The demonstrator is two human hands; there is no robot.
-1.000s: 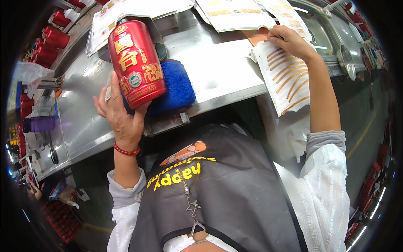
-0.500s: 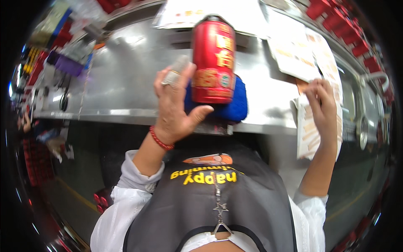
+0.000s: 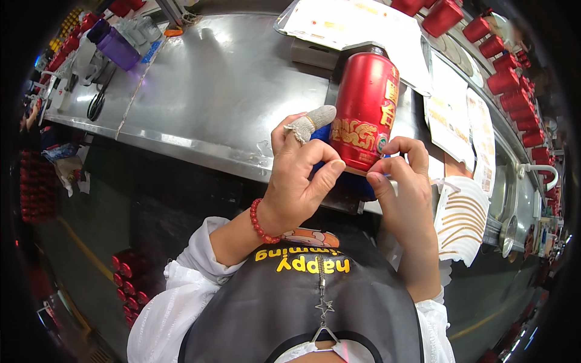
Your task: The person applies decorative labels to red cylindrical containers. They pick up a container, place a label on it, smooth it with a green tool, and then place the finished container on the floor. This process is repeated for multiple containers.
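A red bottle [image 3: 367,91] with gold raised decoration and a dark neck lies on a blue cloth pad [image 3: 356,186], its base toward me. Along the bottle's lower edge a thin gold strip [image 3: 356,171] runs between my fingertips. My left hand [image 3: 299,172] is closed in a pinch of thumb and forefinger at the left end of that edge. One of its fingers wears a pale cloth finger cover, and a red bead bracelet circles the wrist. At the right end, my right hand [image 3: 408,181] pinches too. The fingers partly hide the strip's ends.
A white sheet with curved gold strips [image 3: 463,212] hangs over the bench edge at right. Printed sheets [image 3: 448,115] lie beyond it. On the metal bench [image 3: 212,91] stand a purple bottle [image 3: 115,48] and black scissors [image 3: 97,106] at far left. Several red bottles [image 3: 514,91] line the far right.
My right hand has come left from the strip sheet to the bottle's base. My left hand has closed into a pinch there. The view has shifted, placing the bottle further right and tilted.
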